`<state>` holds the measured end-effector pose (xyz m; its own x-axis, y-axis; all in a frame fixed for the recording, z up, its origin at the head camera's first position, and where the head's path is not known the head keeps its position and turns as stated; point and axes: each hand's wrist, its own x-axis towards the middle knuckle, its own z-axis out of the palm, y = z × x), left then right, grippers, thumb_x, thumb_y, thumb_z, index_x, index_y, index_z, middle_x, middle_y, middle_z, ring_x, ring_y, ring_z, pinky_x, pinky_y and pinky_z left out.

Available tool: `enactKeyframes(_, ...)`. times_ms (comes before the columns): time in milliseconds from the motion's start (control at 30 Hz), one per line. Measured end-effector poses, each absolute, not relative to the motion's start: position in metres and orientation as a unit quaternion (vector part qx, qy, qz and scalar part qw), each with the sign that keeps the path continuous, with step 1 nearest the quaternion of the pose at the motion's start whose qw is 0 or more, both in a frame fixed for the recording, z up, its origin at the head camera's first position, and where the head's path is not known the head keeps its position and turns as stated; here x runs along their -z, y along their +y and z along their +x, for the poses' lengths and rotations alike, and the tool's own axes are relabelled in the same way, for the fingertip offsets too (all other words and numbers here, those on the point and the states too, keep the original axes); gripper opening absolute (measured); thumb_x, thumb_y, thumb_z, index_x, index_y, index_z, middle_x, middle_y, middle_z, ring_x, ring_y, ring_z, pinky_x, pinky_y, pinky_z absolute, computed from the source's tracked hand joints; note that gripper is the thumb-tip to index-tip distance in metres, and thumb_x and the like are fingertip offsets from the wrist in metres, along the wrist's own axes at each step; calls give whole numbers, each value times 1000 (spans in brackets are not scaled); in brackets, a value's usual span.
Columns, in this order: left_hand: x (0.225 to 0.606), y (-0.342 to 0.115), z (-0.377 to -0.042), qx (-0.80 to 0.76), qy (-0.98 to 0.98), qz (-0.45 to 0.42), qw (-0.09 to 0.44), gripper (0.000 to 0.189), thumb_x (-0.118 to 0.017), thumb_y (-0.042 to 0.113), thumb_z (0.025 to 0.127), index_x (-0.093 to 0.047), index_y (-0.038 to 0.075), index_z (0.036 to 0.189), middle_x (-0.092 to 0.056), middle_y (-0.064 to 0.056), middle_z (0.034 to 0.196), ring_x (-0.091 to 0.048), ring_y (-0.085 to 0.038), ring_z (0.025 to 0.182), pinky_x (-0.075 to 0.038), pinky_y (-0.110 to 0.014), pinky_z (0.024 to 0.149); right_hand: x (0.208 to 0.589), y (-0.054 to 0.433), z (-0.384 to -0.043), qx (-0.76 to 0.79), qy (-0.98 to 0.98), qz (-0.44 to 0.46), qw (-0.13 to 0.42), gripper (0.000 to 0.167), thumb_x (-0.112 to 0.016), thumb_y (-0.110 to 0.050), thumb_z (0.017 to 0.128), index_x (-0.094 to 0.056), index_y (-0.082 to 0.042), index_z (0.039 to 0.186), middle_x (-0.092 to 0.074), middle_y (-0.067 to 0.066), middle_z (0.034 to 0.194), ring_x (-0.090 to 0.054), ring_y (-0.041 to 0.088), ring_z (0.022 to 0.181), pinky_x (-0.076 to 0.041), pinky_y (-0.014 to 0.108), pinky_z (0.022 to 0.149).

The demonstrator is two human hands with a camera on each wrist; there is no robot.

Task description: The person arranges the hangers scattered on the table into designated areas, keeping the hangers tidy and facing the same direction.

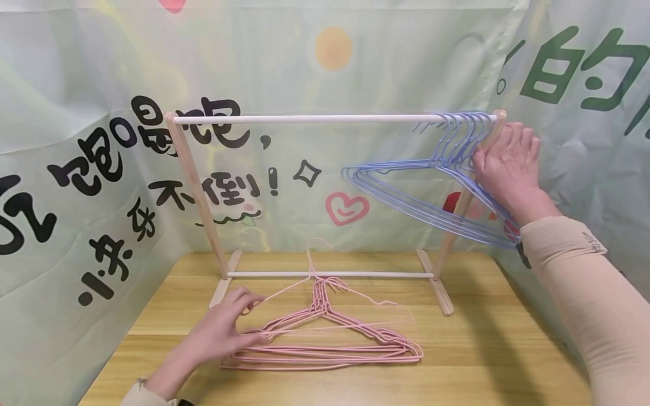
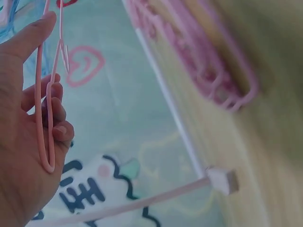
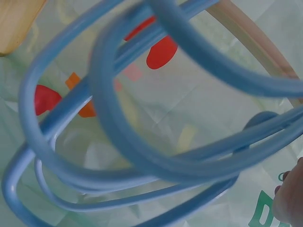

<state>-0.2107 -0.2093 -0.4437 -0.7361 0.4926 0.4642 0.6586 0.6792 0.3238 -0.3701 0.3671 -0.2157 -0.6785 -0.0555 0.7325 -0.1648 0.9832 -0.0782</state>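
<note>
My left hand (image 1: 218,330) holds a pink hanger (image 1: 286,288) by its left end, the thumb on one side and curled fingers on the other in the left wrist view. This hanger is raised, its hook near the rack's lower rail. Beneath it, several pink hangers (image 1: 325,369) lie stacked on the table. My right hand (image 1: 513,163) is at the top of the rack's right post (image 1: 451,239), beside several blue hangers (image 1: 396,200). Those hang bunched at the rod's right end. Its fingers bend away, the tips hidden, so what it grips cannot be told.
The rack has a white top rod (image 1: 304,119), a lower rail (image 1: 370,274) and a wooden left post (image 1: 195,186). It stands on the wooden table (image 1: 152,349). A printed cloth (image 1: 284,51) hangs behind and at both sides.
</note>
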Motion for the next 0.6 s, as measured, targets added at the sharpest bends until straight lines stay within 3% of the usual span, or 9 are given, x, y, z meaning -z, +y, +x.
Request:
enactKeyframes(267,416,-231,-212,220,-878,-334,264,76,-97,33,68,-64,9,131,-52,9,109,-52,-7,96,-54,-29,77,217,368,-371,-70,-911,64,401,50,-37,-28,101,-34,18,120,-32,36,118,-28,54,105,-22,65,93)
enactKeyframes(467,392,-242,-208,218,-854,-339,329,73,-92,42,74,-65,3,130,-57,1,109,-53,-11,96,-49,-20,83,216,368,-371,-64,-911,68,401,50,-36,-28,100,-33,17,121,-31,36,117,-28,54,103,-23,64,91)
enactKeyframes(600,376,-248,-204,196,-845,-319,382,73,-78,61,84,-67,3,127,-59,-4,108,-55,-16,93,-49,-22,78,216,368,-371,-62,-912,68,399,50,-36,-28,100,-32,17,122,-31,36,117,-28,54,103,-24,64,90)
